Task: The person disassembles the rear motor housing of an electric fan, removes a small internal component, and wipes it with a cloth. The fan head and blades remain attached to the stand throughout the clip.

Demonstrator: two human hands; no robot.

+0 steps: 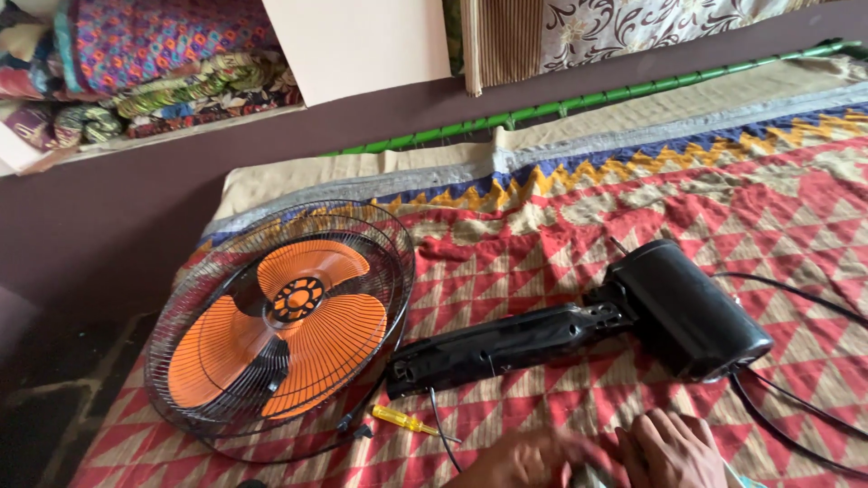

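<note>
**Fan in pieces on the patterned cloth, both hands low at the near edge**

Both hands sit together at the bottom of the view. The left hand is blurred, so I cannot tell how its fingers are set. The right hand lies knuckles-up with its fingers pressed side by side and curled down over a small grey object between the two hands; what that object is cannot be made out.

Just beyond the fingertips lies the black fan body, on its side, its neck pointing left and its round motor housing to the right, probably laid flat so it cannot roll. Black cables trail from the housing past the right hand.

Left of the left hand, close by, a yellow-handled screwdriver rests on the patterned cloth, within easy reach. Farther left and away from the fingers, the wire fan guard with its orange blades lies flat, seemingly set aside from the work area. Folded quilts are stacked on a shelf well beyond.
</note>
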